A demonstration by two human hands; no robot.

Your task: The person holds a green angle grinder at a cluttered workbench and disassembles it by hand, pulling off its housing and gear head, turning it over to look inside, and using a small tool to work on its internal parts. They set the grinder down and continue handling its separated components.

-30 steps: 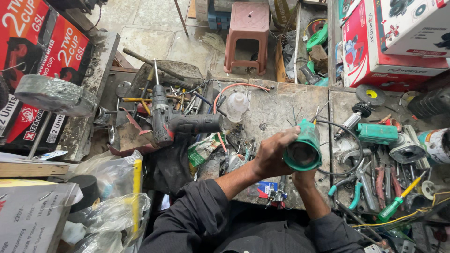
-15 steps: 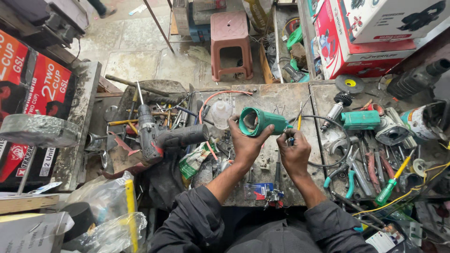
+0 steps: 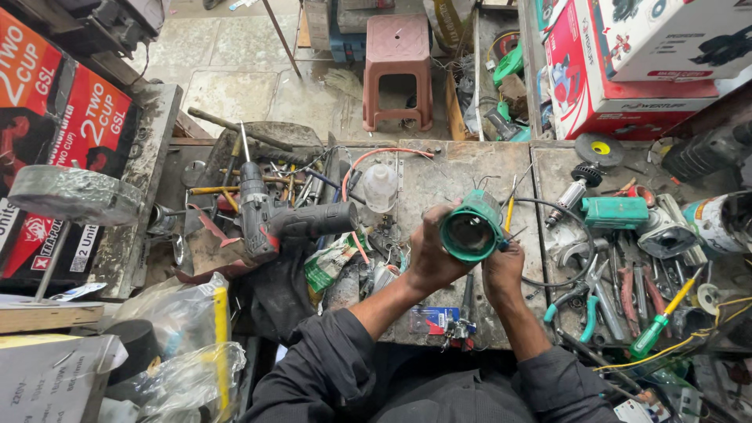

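1. Left hand: closed around the green housing, gripping its left side and underside. The fingers wrap the barrel.
2. Right hand: closed at the lower right edge of the housing, fingertips pinched against the rim. Whether it holds a small part or a wire there cannot be told.
3. Housing position: raised above the bench, between the two hands, directly ahead of the person's chest. It is touching both hands and sits apart from the bench surface.
4. Long axis: it points roughly up at the camera, tilted slightly away to the upper right. The open round mouth faces the viewer, and the dark bore is visible.
5. Nearer hand: the left carries the body; the right works at the rim.
6. Wires: thin leads rise from the far end of the housing; the number cannot be told.
7. Count, left of the hands: one cordless drill, lying flat, chuck pointing away.
8. Count, right of the hands: one armature, one green gear case, one green-handled screwdriver.
9. Count, beyond the bench: one pink stool on the floor.
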